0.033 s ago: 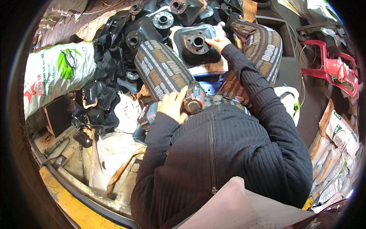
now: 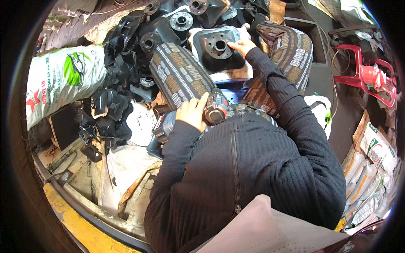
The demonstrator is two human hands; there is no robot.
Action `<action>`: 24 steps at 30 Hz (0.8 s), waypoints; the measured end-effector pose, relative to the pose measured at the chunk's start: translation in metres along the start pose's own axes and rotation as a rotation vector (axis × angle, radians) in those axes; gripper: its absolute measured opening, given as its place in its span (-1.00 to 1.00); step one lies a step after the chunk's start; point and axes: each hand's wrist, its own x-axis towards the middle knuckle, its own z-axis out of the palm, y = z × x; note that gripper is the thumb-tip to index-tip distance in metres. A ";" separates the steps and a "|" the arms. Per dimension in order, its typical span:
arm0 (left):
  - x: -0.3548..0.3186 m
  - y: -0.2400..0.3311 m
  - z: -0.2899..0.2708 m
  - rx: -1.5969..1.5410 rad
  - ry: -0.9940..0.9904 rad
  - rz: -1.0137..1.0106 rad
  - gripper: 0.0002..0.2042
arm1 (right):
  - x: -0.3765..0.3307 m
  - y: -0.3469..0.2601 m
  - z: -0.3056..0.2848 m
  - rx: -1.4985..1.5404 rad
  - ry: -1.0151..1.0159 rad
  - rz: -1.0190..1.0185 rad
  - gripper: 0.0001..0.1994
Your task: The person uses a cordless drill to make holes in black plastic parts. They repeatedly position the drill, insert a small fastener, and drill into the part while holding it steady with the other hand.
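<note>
Black flanged part [image 2: 221, 57] sits between our legs [image 2: 183, 76]; our half-curled right hand [image 2: 242, 47] meets its flange [image 2: 211, 49], grip unclear to us, while our left hand [image 2: 192, 113] wraps around a cordless drill [image 2: 216, 109]

From my remote seat I'm seeing a plump white sack [image 2: 65, 82] lying at the far left, showing green and red print. Near the right edge of the dark floor [image 2: 348, 120], a red plastic chair [image 2: 359, 63] is sitting, and a thin cable [image 2: 336, 97] is curving beside it. Toward the floor's lower right corner, pale bags [image 2: 360, 177] are lying heaped. A scuffed yellow beam [image 2: 80, 221] is running across the lower left, and a crumpled white sheet [image 2: 128, 166] is spreading near it.
</note>
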 end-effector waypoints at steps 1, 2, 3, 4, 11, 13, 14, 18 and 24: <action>0.006 0.002 0.002 0.019 0.043 -0.015 -0.25 | 0.004 -0.001 -0.001 -0.018 0.032 0.050 -0.53; 0.010 0.003 0.004 0.030 0.022 -0.036 -0.26 | 0.006 0.000 0.000 -0.013 0.035 0.086 -0.53; 0.016 0.002 0.004 0.046 0.036 -0.039 -0.26 | 0.010 0.000 0.001 -0.005 0.058 0.124 -0.53; 0.019 0.001 0.005 0.027 0.002 -0.059 -0.26 | 0.011 0.003 0.004 -0.059 0.097 0.107 -0.51; 0.025 0.000 0.000 0.003 -0.044 -0.081 -0.26 | 0.000 0.016 0.038 0.151 0.455 0.069 -0.55; 0.026 0.000 -0.001 -0.018 -0.040 -0.063 -0.26 | -0.006 0.011 0.038 0.303 0.394 0.095 -0.63; 0.026 -0.001 -0.003 -0.050 -0.023 -0.043 -0.25 | -0.010 0.007 0.037 0.368 0.386 0.082 -0.65; 0.015 -0.015 -0.025 -0.439 0.129 0.065 -0.46 | -0.048 -0.003 0.019 1.169 0.178 0.225 -0.70; -0.001 -0.022 -0.072 -0.840 0.240 0.136 -0.22 | -0.105 -0.022 0.016 1.375 -0.423 -0.327 -0.11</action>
